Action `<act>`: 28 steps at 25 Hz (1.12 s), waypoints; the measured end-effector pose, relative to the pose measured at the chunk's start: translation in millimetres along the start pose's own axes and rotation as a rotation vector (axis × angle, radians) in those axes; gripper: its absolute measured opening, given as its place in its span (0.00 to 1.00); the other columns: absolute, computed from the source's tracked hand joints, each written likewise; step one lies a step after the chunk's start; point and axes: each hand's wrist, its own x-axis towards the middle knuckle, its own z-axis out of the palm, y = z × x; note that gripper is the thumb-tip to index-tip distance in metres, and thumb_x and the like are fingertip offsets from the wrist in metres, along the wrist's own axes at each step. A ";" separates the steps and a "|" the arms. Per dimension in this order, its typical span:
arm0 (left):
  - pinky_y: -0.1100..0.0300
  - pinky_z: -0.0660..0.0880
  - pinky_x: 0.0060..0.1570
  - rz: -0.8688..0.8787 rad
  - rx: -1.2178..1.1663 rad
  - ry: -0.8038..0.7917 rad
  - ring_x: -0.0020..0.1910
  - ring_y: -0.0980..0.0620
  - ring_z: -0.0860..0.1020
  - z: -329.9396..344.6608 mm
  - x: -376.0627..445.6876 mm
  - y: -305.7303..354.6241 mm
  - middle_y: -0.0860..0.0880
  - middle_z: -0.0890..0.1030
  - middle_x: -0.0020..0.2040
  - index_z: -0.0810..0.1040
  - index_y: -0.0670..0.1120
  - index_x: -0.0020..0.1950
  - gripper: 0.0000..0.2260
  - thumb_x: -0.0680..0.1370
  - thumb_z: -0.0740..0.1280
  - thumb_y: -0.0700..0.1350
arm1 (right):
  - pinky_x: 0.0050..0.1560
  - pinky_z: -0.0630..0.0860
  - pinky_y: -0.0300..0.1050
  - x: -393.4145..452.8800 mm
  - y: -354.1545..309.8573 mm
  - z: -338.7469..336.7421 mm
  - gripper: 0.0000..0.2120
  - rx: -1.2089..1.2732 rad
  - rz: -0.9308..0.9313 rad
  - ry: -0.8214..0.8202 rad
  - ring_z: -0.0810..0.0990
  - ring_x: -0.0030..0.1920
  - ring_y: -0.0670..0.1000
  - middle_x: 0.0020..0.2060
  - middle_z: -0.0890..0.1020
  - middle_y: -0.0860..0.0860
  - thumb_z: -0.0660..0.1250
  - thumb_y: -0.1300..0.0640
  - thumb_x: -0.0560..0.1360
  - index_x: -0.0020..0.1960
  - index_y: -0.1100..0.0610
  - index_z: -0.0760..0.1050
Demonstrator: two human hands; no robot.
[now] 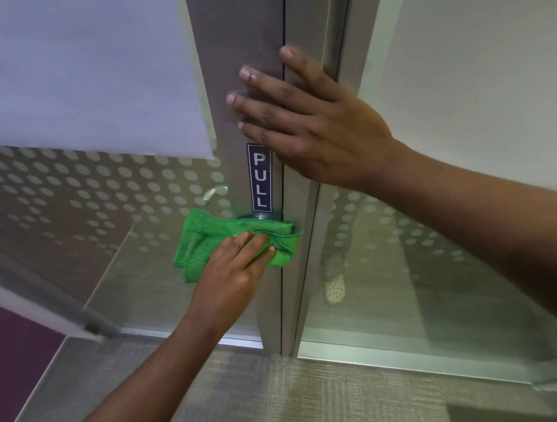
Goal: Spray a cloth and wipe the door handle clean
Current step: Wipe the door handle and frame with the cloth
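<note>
A green microfibre cloth is bunched over the door handle on the grey metal door frame, just below a blue PULL sign. Only the handle's round metal base shows above the cloth; the rest is hidden. My left hand comes up from below and grips the cloth around the handle. My right hand lies flat on the frame above the sign, fingers spread, holding nothing. No spray bottle is in view.
Frosted glass panels with a dot pattern flank the frame on both sides. A white blind hangs at upper left. Grey carpet lies below. A person's leg and white shoe show through the right glass.
</note>
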 end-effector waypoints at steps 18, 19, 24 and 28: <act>0.39 0.76 0.69 -0.020 0.077 0.065 0.64 0.39 0.83 -3.8 -20.3 -7.3 0.44 0.84 0.69 0.84 0.43 0.66 0.14 0.81 0.74 0.37 | 0.79 0.64 0.69 -0.8 -1.8 3.9 0.17 -0.012 0.008 -0.016 0.70 0.80 0.63 0.79 0.74 0.56 0.55 0.58 0.92 0.76 0.56 0.77; 0.40 0.78 0.66 -0.024 0.080 0.061 0.62 0.39 0.83 -0.7 -12.6 -4.9 0.44 0.84 0.68 0.85 0.43 0.66 0.13 0.81 0.74 0.37 | 0.79 0.64 0.69 -1.4 -2.1 4.2 0.17 -0.011 0.007 -0.017 0.70 0.80 0.63 0.79 0.74 0.56 0.56 0.58 0.92 0.77 0.57 0.76; 0.41 0.80 0.62 -0.039 0.060 0.041 0.60 0.39 0.84 5.3 3.8 6.0 0.45 0.85 0.66 0.85 0.43 0.65 0.14 0.80 0.76 0.38 | 0.80 0.64 0.71 -3.1 1.8 4.6 0.18 0.024 0.007 -0.045 0.67 0.81 0.65 0.80 0.72 0.57 0.56 0.57 0.92 0.79 0.58 0.72; 0.40 0.72 0.74 -0.012 0.057 0.059 0.70 0.40 0.79 -7.1 -34.1 -10.3 0.45 0.82 0.72 0.83 0.44 0.68 0.16 0.81 0.74 0.37 | 0.80 0.64 0.70 -1.6 -1.2 4.1 0.18 0.020 0.010 -0.043 0.67 0.81 0.65 0.80 0.72 0.57 0.56 0.57 0.92 0.78 0.57 0.73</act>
